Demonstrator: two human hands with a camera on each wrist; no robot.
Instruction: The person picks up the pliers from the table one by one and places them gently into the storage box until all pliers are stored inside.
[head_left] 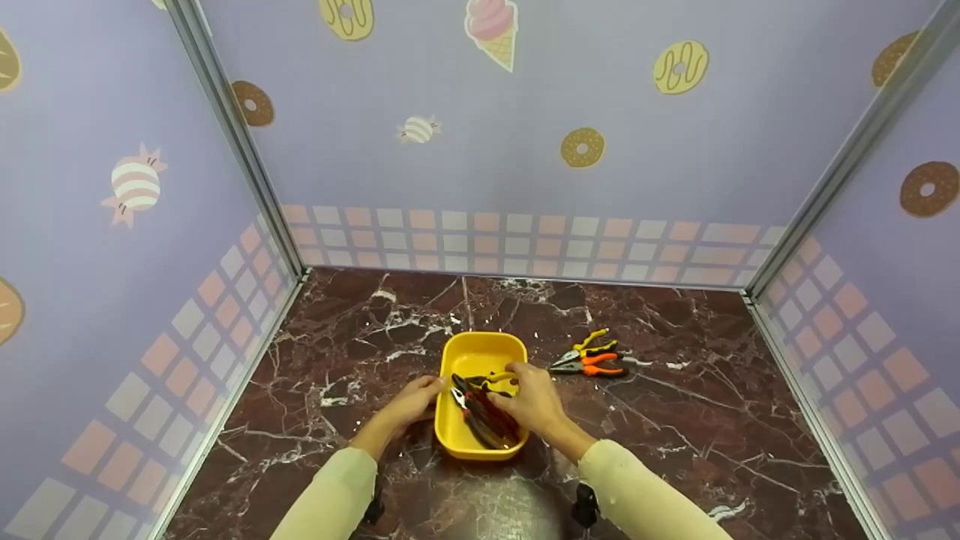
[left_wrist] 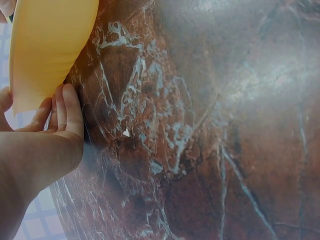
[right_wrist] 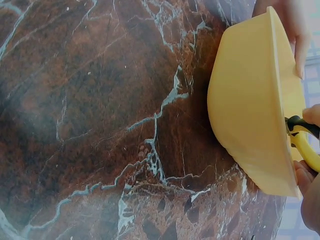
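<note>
A yellow plastic bin (head_left: 455, 433) stands on the marbled surface in front of me. At its left side my left hand (head_left: 411, 401) grips the wall, thumb over the rim and fingers along the outside, as the left wrist view shows. My right hand (head_left: 534, 397) reaches over the right rim and holds pliers with yellow and black handles (right_wrist: 306, 150) by those handles. The jaws of these pliers point left inside the bin. Below them lie more pliers with dark red and black handles (head_left: 487, 424), partly overlapping each other.
Right of the bin, two more pliers lie on the dark red marbled surface (head_left: 675, 420): one with yellow and black handles (head_left: 598, 346), one with orange and black handles (head_left: 602, 365). Patterned purple panels (head_left: 450, 172) enclose the back and both sides.
</note>
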